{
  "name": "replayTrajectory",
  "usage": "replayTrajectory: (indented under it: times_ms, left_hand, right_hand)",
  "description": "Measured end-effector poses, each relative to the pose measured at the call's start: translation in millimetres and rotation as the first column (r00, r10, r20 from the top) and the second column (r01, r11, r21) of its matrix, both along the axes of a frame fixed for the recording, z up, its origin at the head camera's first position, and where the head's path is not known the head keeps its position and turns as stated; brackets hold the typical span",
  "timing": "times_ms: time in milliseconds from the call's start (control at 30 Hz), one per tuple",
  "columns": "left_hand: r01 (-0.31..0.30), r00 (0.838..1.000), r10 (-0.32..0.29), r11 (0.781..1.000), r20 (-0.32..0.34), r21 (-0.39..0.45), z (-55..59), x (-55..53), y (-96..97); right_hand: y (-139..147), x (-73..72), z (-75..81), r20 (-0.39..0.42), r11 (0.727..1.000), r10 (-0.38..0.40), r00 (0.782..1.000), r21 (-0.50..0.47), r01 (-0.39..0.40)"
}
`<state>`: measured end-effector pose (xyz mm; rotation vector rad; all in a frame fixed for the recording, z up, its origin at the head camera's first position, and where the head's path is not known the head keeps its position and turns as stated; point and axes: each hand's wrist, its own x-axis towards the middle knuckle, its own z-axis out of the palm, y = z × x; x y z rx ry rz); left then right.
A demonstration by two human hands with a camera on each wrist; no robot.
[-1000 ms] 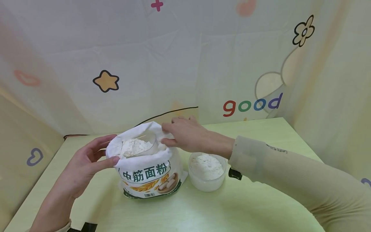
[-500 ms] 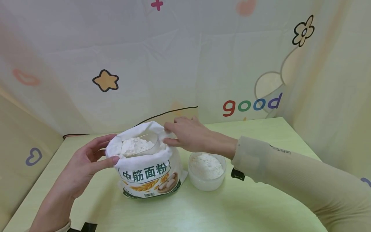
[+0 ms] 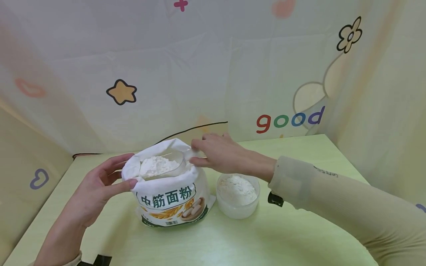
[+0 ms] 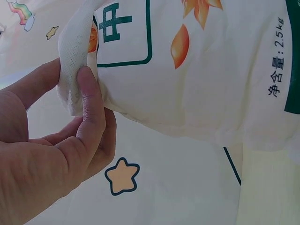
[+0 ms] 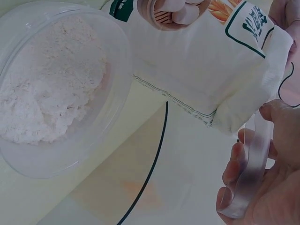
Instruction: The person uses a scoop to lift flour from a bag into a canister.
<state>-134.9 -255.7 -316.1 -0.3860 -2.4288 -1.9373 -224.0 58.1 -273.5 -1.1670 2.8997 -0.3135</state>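
Observation:
A white flour bag (image 3: 173, 186) with green lettering stands with its mouth rolled outward. My left hand (image 3: 93, 190) pinches the left side of the rolled rim, thumb in front and fingers behind. My right hand (image 3: 221, 153) is at the bag's right rim. It grips the clear handle of a plastic scoop (image 5: 255, 164), as the right wrist view shows. The scoop's transparent cup sits inside the bag mouth, with heaped white flour (image 3: 156, 166) at its left. How deep the cup reaches is hidden by the bag.
Just right of the bag, below my right forearm, a clear round bowl (image 3: 237, 212) holds a mound of flour (image 5: 51, 84). Both stand on a pale green table (image 3: 283, 236). A patterned curtain (image 3: 186, 74) hangs directly behind the table's far edge.
My right hand has shifted slightly to the right, carrying the scoop's cup a little that way within the bag mouth. The left hand and the bowl have stayed in place.

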Motion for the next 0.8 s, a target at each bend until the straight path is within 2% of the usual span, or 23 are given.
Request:
replayTrajectory:
  times_ms: [400, 800]
  left_hand:
    - [-0.007, 1.000, 0.007, 1.000, 0.005, -0.006, -0.9, -0.6, 1.3]
    - [-0.001, 1.000, 0.001, 1.000, 0.012, -0.009, -0.2, 0.5, 1.0]
  right_hand:
    - [11, -4.0, -0.2, 0.033, 1.000, 0.000, 0.999, -0.020, 0.001]
    - [17, -3.8, 7.9, 0.036, 0.999, -0.010, 0.999, -0.033, 0.011]
